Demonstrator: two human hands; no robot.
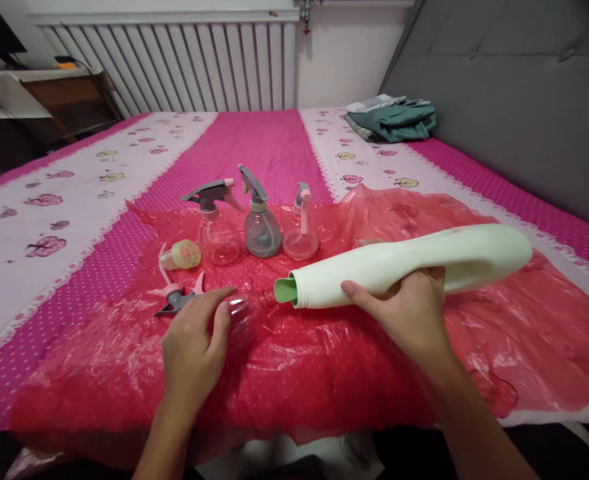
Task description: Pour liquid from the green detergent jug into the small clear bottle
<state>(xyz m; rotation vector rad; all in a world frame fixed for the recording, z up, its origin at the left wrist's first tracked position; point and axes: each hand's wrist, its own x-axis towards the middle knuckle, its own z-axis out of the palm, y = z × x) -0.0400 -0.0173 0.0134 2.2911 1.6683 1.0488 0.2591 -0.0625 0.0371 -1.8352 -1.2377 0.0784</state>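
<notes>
My left hand [194, 337] is closed around a clear spray bottle body [244, 317] without its head, tilted with its neck to the right. My right hand [409, 310] grips a long pale green plastic jug [374, 267] lying nearly level. Its green pouring lip [285, 291] is at the bottle's neck; whether they touch I cannot tell. Just beyond my left hand lies a loose grey and pink trigger spray head [177, 297]. A small clear container with a yellowish cap [187, 255] lies behind that.
Behind the hands stand a clear spray bottle [219, 240], a grey one [262, 233] and another clear one [300, 243]. Red plastic sheeting [294, 373] covers the front of the pink patterned bed [259, 140]. Folded clothes [394, 120] lie at the back right. A radiator [174, 63] lines the wall.
</notes>
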